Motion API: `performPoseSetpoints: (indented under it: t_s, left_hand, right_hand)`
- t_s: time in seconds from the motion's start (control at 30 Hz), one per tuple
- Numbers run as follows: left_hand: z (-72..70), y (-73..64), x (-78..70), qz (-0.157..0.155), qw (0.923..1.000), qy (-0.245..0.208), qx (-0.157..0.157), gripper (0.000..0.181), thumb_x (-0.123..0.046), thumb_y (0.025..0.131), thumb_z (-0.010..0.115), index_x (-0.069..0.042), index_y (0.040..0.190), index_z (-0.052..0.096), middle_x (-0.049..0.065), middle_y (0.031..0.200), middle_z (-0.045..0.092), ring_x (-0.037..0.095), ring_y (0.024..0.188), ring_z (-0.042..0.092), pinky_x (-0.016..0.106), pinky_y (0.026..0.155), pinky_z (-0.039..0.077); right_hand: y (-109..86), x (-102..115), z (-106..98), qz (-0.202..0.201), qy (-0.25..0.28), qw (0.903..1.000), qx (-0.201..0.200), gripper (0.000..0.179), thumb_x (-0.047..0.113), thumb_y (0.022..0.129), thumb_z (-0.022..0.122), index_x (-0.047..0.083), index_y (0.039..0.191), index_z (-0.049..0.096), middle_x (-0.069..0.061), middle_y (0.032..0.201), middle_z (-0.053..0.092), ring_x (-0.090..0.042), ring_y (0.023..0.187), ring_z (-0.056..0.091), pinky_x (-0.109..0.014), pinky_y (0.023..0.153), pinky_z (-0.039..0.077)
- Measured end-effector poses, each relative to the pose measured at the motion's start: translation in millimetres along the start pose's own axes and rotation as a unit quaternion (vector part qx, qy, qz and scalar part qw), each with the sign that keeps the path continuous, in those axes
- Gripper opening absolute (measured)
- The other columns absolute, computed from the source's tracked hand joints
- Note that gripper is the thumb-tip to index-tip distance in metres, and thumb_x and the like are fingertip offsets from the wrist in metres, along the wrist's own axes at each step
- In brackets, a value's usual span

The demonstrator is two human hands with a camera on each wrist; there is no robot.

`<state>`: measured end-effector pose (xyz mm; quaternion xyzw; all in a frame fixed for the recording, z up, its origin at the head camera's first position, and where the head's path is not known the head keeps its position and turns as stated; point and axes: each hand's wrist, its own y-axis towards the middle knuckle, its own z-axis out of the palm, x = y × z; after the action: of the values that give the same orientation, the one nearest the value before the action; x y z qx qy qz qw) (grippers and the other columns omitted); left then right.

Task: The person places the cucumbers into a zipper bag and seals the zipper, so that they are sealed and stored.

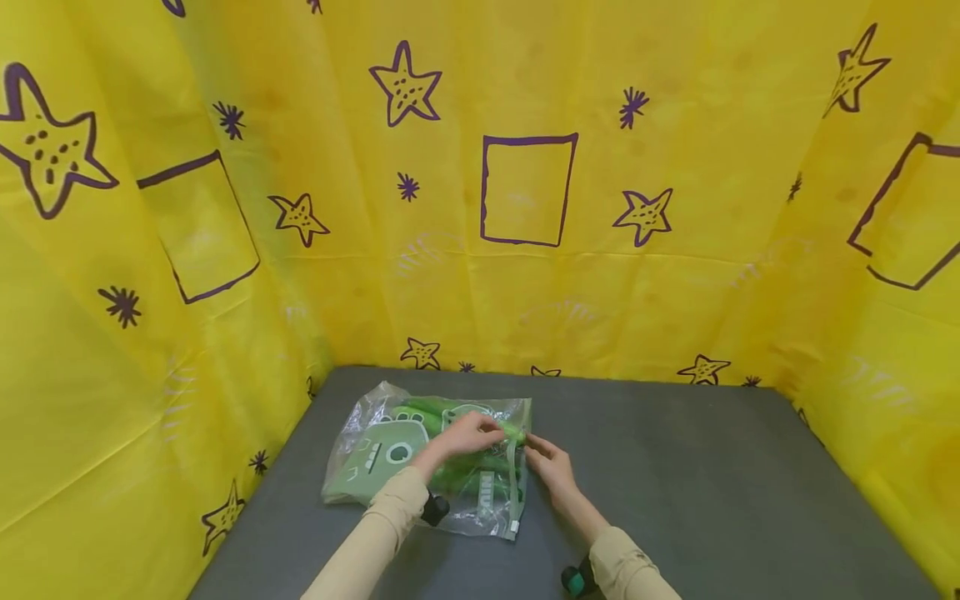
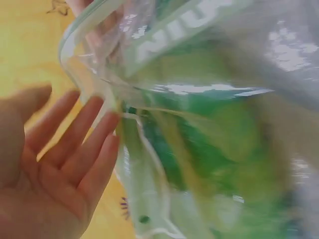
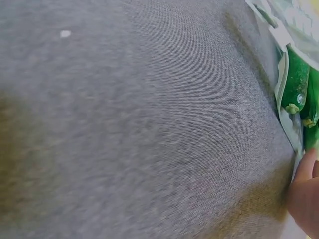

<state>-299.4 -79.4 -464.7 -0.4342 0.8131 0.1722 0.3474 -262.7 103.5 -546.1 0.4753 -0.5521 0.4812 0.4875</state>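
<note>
A clear zip bag (image 1: 495,521) with a green one-eyed cartoon print lies on the grey table. Inside it are several long dark green vegetables (image 3: 297,82), zucchini or cucumbers, with their stubby ends at the bag's mouth. My left hand (image 1: 470,433) is over the bag near that mouth. In the left wrist view the fingers of the left hand (image 2: 65,164) are spread and nearly straight, their tips by the bag's edge. At the right edge of the bag, my right hand (image 1: 551,471) pinches the rim; its fingertips are partly hidden.
A white zip slider (image 1: 514,527) sits at the near end of the bag's mouth. The grey tabletop (image 1: 690,483) stretches to the right. Yellow curtains (image 1: 525,308) with purple stars enclose the table at the back and both sides.
</note>
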Motion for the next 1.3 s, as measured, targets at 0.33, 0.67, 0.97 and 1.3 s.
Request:
performPoseSetpoints:
  t_s: [0.33, 0.67, 0.97, 1.3]
  left_hand:
    - [6.6, 34.2, -1.5, -0.058, 0.9840, 0.146, -0.084, 0.040, -0.022, 0.096, 0.055, 0.000, 0.129, 0.053, 0.024, 0.135, 0.050, 0.040, 0.127, 0.047, 0.052, 0.103, 0.041]
    - [14.7, 48.9, 8.5, -0.039, 0.9806, 0.183, -0.058, 0.045, -0.021, 0.097, 0.054, -0.004, 0.137, 0.046, 0.019, 0.141, 0.047, 0.038, 0.134, 0.039, 0.055, 0.113, 0.026]
    - [26.1, 66.8, -3.3, -0.015, 0.9474, 0.238, -0.214, 0.015, -0.016, 0.086, 0.069, -0.008, 0.099, 0.072, 0.007, 0.092, 0.068, 0.022, 0.080, 0.065, 0.035, 0.068, 0.055]
    - [1.3, 87.7, -34.6, -0.013, 0.9320, 0.144, -0.332, 0.009, -0.019, 0.084, 0.072, -0.014, 0.088, 0.078, 0.003, 0.084, 0.075, 0.016, 0.058, 0.064, 0.025, 0.044, 0.043]
  right_hand:
    - [-19.2, 1, 1, 0.025, 0.033, 0.9983, 0.042, 0.044, 0.011, 0.092, 0.057, -0.010, 0.130, 0.049, -0.030, 0.132, 0.052, -0.034, 0.119, 0.055, -0.040, 0.098, 0.049]
    - [-43.3, -4, -2, 0.054, 0.066, 0.9903, 0.110, 0.050, 0.011, 0.095, 0.053, -0.016, 0.135, 0.039, -0.034, 0.141, 0.039, -0.042, 0.129, 0.043, -0.040, 0.102, 0.046]
    - [-57.9, -6, -13, 0.060, 0.076, 0.9902, 0.101, 0.052, 0.011, 0.095, 0.054, -0.016, 0.136, 0.036, -0.033, 0.141, 0.039, -0.042, 0.130, 0.042, -0.041, 0.102, 0.045]
    - [-79.6, -9, -36, 0.026, -0.001, 0.9990, 0.036, 0.051, 0.015, 0.091, 0.063, -0.014, 0.130, 0.047, -0.029, 0.130, 0.054, -0.038, 0.123, 0.052, -0.032, 0.094, 0.051]
